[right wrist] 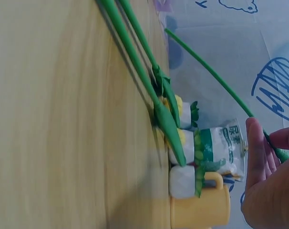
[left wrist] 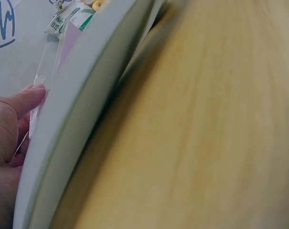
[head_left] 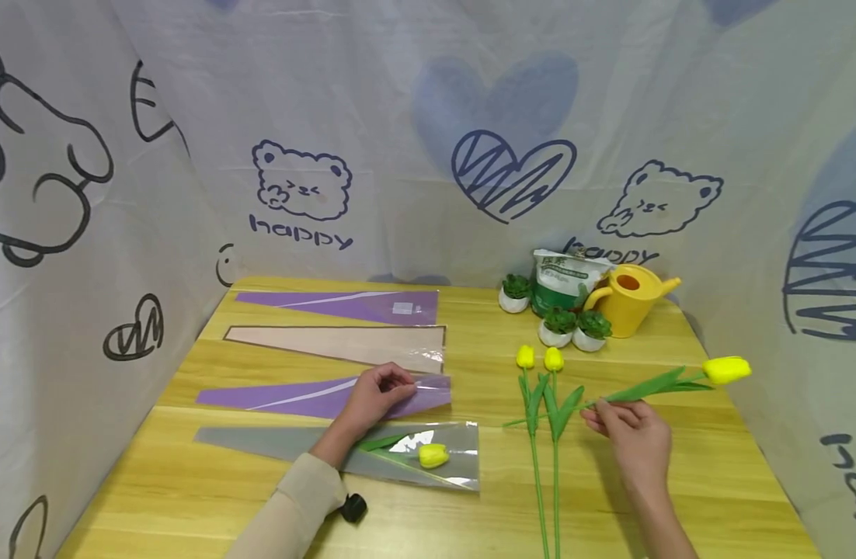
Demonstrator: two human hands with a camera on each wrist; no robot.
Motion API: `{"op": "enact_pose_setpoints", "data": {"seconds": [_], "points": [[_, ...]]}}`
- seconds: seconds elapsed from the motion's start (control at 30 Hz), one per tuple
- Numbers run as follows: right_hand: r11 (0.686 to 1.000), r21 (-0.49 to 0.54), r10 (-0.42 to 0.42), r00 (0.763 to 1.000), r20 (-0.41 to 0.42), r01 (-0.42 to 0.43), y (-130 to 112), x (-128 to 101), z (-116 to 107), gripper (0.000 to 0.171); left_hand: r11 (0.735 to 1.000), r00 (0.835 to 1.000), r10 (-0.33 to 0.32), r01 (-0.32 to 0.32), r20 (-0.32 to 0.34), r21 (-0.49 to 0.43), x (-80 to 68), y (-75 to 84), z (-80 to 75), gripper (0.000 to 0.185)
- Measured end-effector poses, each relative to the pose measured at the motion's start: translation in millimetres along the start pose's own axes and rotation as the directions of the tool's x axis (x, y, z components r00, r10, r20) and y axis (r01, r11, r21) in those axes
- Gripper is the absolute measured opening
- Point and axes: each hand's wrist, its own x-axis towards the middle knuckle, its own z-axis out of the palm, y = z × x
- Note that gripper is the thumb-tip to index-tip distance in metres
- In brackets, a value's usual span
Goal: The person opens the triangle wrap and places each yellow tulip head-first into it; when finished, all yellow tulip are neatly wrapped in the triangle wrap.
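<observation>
My left hand [head_left: 400, 382] pinches the open end of a purple and clear cone sleeve [head_left: 295, 396] that lies flat on the wooden table [head_left: 715, 473]. In the left wrist view only the thumb [left wrist: 25, 100] shows, against thin clear film [left wrist: 42, 78]. Just in front of that hand lies a grey and clear sleeve [head_left: 274, 441] with a yellow tulip [head_left: 433, 455] inside. My right hand [head_left: 599, 410] grips the green stem [right wrist: 211, 71] of another yellow tulip [head_left: 726, 369], lifted off the table with its head to the right. Two more yellow tulips [head_left: 540, 359] lie between my hands.
A pink sleeve [head_left: 344, 344] and another purple sleeve [head_left: 344, 305] lie farther back on the left. At the back right stand small potted succulents [head_left: 575, 330], a green and white bag [head_left: 564, 279] and a yellow watering can [head_left: 631, 307]. Printed cloth walls [head_left: 428, 116] enclose the table.
</observation>
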Motion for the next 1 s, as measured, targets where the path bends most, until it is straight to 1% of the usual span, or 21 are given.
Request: {"op": "enact_pose_setpoints", "data": {"seconds": [0.13,0.3,0.57,0.67,0.8,0.9,1.0], "points": [[1.000,0.020,-0.014,1.000,0.015,0.013,-0.1,-1.7,8.6,0.017,1.000,1.000,0.002,-0.002,0.010,0.012,0.3,0.5,-0.1,0.012],[0.999,0.002,-0.046,0.998,0.042,0.046,-0.2,-3.7,18.2,0.017,1.000,1.000,-0.005,0.005,0.008,0.022,0.3,1.4,0.1,0.011],[0.997,0.028,-0.069,0.997,0.030,0.069,2.2,-4.5,29.0,0.017,1.000,1.000,0.005,-0.005,0.010,0.014,-0.4,-0.2,-0.5,0.012],[0.997,0.055,-0.057,0.998,0.033,0.055,3.2,-6.0,34.3,0.015,1.000,1.000,0.005,-0.005,0.011,0.018,-0.2,-0.7,-1.7,0.011],[0.996,0.085,-0.019,0.999,0.043,0.015,4.4,-8.8,42.7,0.011,1.000,1.000,-0.008,0.007,0.016,0.026,0.3,0.1,-1.9,0.011],[0.997,0.078,0.008,0.998,0.059,-0.012,5.2,-9.7,49.6,0.012,1.000,1.000,-0.011,0.011,0.020,0.024,-0.1,0.4,-1.7,0.011],[0.996,0.076,0.036,0.996,0.080,-0.042,6.0,-10.5,56.7,0.016,1.000,1.000,-0.012,0.011,0.023,0.019,-0.4,0.3,-1.7,0.011]]}}
